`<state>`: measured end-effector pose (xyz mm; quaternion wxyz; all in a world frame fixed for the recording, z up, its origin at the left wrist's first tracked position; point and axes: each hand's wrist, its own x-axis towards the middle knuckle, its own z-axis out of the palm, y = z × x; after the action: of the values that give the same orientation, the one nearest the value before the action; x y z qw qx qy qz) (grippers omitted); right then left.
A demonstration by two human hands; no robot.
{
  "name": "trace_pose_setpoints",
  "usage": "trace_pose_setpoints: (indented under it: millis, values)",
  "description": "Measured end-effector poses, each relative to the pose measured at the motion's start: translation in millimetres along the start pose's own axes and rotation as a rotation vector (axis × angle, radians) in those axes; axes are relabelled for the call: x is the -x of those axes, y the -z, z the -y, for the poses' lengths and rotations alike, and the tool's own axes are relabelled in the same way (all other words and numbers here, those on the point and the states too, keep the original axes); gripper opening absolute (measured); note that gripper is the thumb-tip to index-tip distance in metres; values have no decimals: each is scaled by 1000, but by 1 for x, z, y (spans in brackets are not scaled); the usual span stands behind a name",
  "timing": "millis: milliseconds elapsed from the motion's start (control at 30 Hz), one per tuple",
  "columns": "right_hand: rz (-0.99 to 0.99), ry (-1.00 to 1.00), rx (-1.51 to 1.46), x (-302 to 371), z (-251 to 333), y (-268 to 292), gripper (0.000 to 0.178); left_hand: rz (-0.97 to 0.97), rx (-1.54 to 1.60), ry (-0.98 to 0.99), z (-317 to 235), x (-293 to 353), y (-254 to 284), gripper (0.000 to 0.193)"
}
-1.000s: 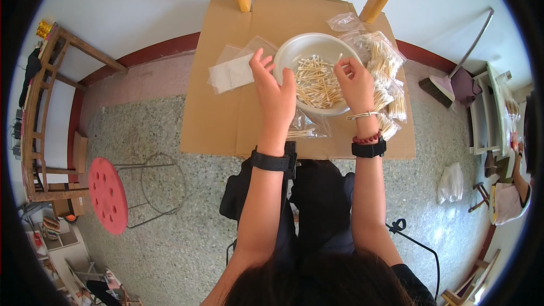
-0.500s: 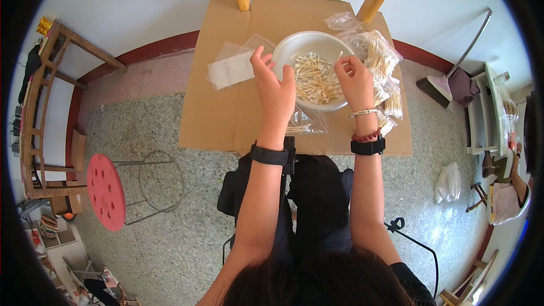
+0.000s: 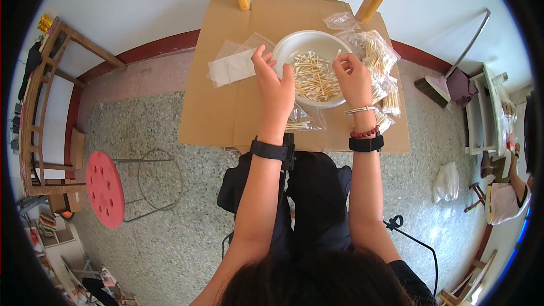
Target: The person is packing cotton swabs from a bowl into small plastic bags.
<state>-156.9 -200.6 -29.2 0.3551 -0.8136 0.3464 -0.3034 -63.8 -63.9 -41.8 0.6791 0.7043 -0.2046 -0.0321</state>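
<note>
Your left hand [image 3: 276,88] rests at the white bowl's [image 3: 300,42] near-left rim, fingers loosely open. Your right hand [image 3: 352,79] hovers over the right rim, fingers pinched, on what I cannot tell. Cotton swabs [image 3: 314,76] fill the bowl. Filled bags [image 3: 379,59] crowd the cardboard counter's [image 3: 209,113] right edge; left half open. Speckled floor [image 3: 158,232], red stool [image 3: 105,188] left.

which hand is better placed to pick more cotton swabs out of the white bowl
Right, probably. The right hand hovers over the bowl, fingers pinched above the cotton swabs. The left hand sits at the bowl's near-left rim, beside the pile.
</note>
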Motion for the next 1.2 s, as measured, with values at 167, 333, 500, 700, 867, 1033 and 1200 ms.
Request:
trace_pose_setpoints:
  millis: [167,333,500,700,867,1033,1200]
  values:
    - [-2,-6,2,1,0,3,18,-12,26,9,-3,-1,0,58]
    - [-33,-24,-16,0,-7,4,18,-35,62,-21,-3,-2,1,59]
    - [-19,-17,8,3,-6,6,18,-31,66,-7,-6,-3,3,59]
    - [-23,-15,-16,4,-6,6,18,-32,80,7,-8,-4,4,58]
    - [-23,4,-25,4,-6,4,17,-24,82,18,-8,-4,4,58]
    - [-16,-4,-25,6,-4,0,17,-35,71,17,-6,-4,4,57]
    - [-37,24,-57,7,-7,1,16,-27,54,7,-6,0,1,57]
